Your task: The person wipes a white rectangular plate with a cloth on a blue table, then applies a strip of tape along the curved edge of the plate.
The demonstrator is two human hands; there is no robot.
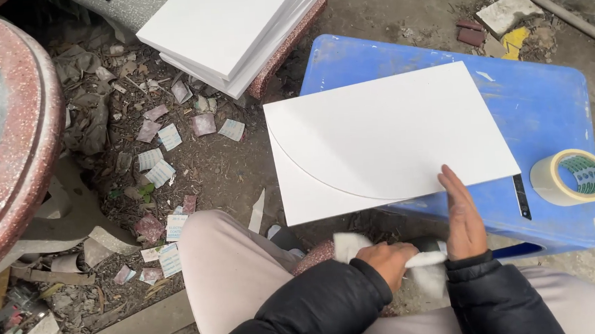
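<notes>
Right hand (pixel 463 215) lay flat and open-fingered against the near edge of a white board (pixel 385 137) resting on a blue plastic stool (pixel 549 110), while the left hand (pixel 386 259) gripped a white cloth (pixel 424 266) just below the board

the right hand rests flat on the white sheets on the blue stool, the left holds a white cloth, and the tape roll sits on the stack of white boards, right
Not quite. In the head view the tape roll sits on the blue stool, right of the white sheets, not on the stack of white boards. The right hand and left hand with its white cloth are as stated.
</notes>
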